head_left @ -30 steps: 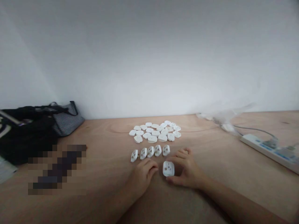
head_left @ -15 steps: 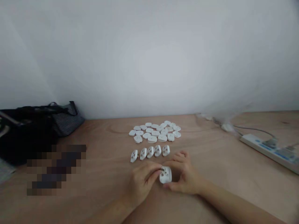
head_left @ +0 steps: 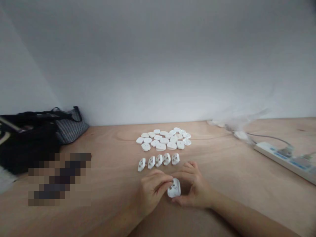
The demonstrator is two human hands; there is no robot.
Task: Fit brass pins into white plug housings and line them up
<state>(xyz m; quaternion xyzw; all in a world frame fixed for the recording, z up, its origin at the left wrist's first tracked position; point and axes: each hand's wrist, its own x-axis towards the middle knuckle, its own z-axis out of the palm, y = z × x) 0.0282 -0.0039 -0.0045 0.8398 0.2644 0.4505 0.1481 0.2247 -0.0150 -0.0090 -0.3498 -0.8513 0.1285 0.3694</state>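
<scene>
A white plug part (head_left: 174, 188) with its inner side facing me is between my two hands, low in the middle of the view. My right hand (head_left: 196, 187) grips it by its top and bottom edges. The fingers of my left hand (head_left: 153, 191) are pinched together at its upper left, and whatever they hold is too small to make out. Just beyond my hands stands a row of several similar white plug parts (head_left: 166, 159). Behind that row lies a group of several white plug pieces (head_left: 164, 141).
A black bag (head_left: 29, 141) and a striped bag (head_left: 70, 126) sit at the far left, with a blurred-out dark patch in front. A white power strip (head_left: 283, 159) with a cable lies at the right, near clear plastic wrapping (head_left: 239, 123). A wall rises behind the wooden table (head_left: 108, 171).
The held plug part has shifted slightly down and left and tilted a little. Both hands have moved slightly with it. The rows on the table are unchanged.
</scene>
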